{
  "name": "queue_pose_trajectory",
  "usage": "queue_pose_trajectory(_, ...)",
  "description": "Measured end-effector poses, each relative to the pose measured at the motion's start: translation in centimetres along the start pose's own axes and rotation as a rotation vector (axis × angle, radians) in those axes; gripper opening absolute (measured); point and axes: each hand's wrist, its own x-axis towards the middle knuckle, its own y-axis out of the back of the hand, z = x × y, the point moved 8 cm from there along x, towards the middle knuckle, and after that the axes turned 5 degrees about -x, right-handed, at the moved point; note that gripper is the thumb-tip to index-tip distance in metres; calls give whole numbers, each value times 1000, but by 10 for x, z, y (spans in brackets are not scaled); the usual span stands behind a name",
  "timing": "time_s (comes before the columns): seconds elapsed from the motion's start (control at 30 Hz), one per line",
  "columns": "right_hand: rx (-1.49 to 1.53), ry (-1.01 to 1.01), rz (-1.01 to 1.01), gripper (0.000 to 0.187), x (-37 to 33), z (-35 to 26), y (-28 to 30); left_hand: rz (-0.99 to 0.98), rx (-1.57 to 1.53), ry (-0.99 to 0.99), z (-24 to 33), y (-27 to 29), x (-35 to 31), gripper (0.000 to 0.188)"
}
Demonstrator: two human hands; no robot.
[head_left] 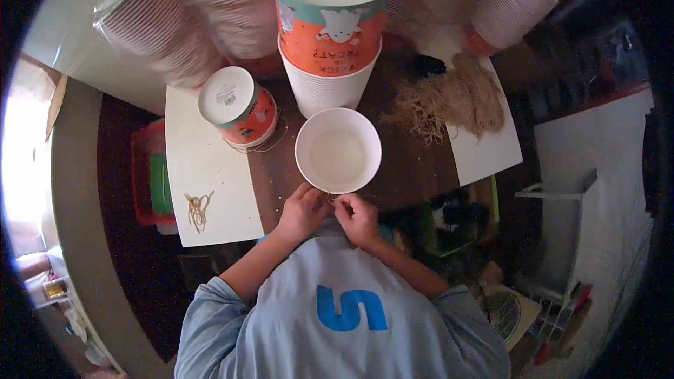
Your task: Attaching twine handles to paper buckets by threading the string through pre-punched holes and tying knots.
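My left hand (300, 212) and my right hand (358, 217) are close together at the near rim of an open white paper tub (338, 149) on the dark table. Their fingertips pinch a thin tan string or rubber band (331, 198) between them, just at the tub's edge. The tub stands upright and looks empty inside.
Behind the tub rises a tall stack of white tubs (330, 81) topped by an orange one. A smaller orange tub (239, 107) stands upside down at the left. A pile of tan strings (453, 102) lies on white board at right; a few strings (198, 209) at left. Bagged cup stacks (158, 24) line the back.
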Motion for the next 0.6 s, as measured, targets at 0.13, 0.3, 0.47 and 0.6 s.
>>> queue_pose_trajectory(0.13,-69,49,51,13,-2,0,3,-12,9,-66,-10,-12,-7,13)
queue_pose_trajectory(0.3,-177,39,48,14,-8,13,-3,-78,-31,49,-18,-21,-15,15)
queue_pose_trajectory(0.47,-241,105,13,14,-9,7,-10,-100,-582,455,-44,-29,-32,14)
queue_pose_trajectory(0.6,46,11,-25,19,-9,15,-18,-141,-785,697,-53,-34,-41,12)
